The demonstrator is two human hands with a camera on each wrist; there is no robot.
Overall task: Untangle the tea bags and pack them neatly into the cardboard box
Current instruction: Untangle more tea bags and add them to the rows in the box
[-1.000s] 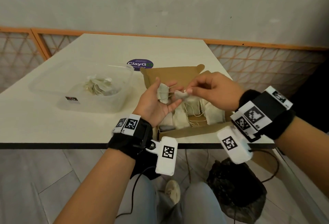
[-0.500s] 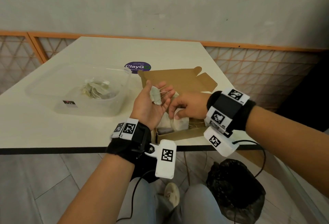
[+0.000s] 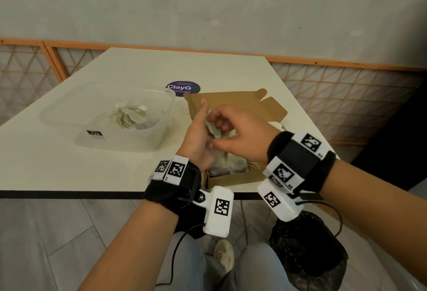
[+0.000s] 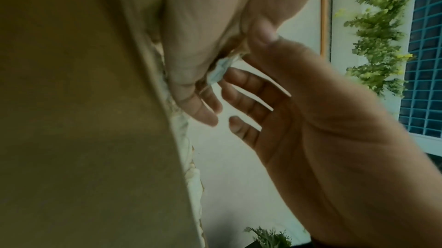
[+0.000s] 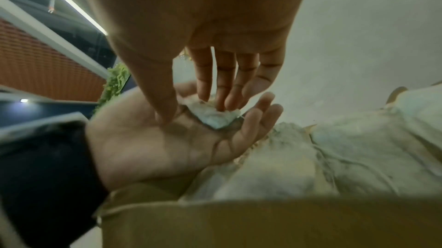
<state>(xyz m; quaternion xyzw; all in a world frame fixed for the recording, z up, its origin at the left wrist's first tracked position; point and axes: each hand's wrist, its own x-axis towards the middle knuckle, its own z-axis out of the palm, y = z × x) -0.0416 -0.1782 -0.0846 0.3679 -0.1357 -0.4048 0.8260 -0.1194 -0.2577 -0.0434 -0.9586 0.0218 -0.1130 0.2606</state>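
Back from the cardboard box (image 3: 233,176), where several bags apparently already lie, the right hand (image 3: 240,138) pinches the tea bag (image 5: 214,117) resting in the open left hand (image 3: 196,138), while a tangle waits in the clear tub (image 3: 159,138).

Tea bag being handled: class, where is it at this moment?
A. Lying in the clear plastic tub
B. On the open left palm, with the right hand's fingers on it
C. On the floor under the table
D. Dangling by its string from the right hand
B: the right wrist view shows the tea bag on the upturned left hand, with the right hand pinching it.
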